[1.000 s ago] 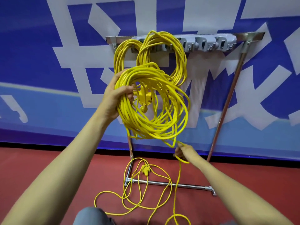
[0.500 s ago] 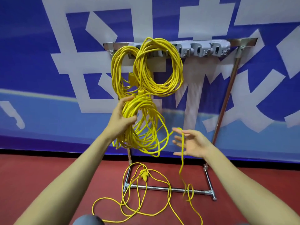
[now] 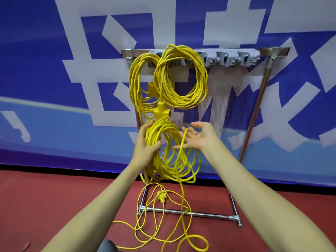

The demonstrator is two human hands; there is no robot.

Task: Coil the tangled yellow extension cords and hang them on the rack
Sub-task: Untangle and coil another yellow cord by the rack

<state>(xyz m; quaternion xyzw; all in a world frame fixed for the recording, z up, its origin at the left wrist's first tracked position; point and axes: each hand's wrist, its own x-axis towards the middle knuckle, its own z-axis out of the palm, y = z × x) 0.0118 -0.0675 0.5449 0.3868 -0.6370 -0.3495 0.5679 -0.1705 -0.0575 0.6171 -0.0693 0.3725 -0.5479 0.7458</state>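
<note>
- head view, the only feed I've got from here: the rack [image 3: 254, 113] stands against the blue-and-white banner [image 3: 54, 70]; chrome posts, with a row of grey clips [image 3: 227, 59] along its top bar
- two cords are already up at the left end of the rack's top bar; the round hung coil [image 3: 201, 79] overlaps the front of the long hung coil [image 3: 135, 79], which droops further down the rack's left post
- a yellow socket block [image 3: 161, 111] dangles just below those two, in front of the rack's left post; honestly can't tell which cord it belongs to
- left hand [image 3: 145, 148] is clenched round the half-wound coil [image 3: 160, 135]; fingers behind the bundle, thumb across the front; the bundle sags in messy loops in front of the rack's left post, right under the socket block, with its lowest loops above the rack's foot
- right hand [image 3: 196, 138] is released; palm up, fingers spread, just right of the bundle and left of the rack's middle; a single strand [image 3: 182, 148] lies draped over its fingers, not pinched
- that strand drops to the loose cord [image 3: 207, 243], sprawled in tangled loops on the red floor [image 3: 54, 206], across and in front of the rack's bottom bar; a plug [image 3: 161, 197] lies in the loops on the banner side of that bar
</note>
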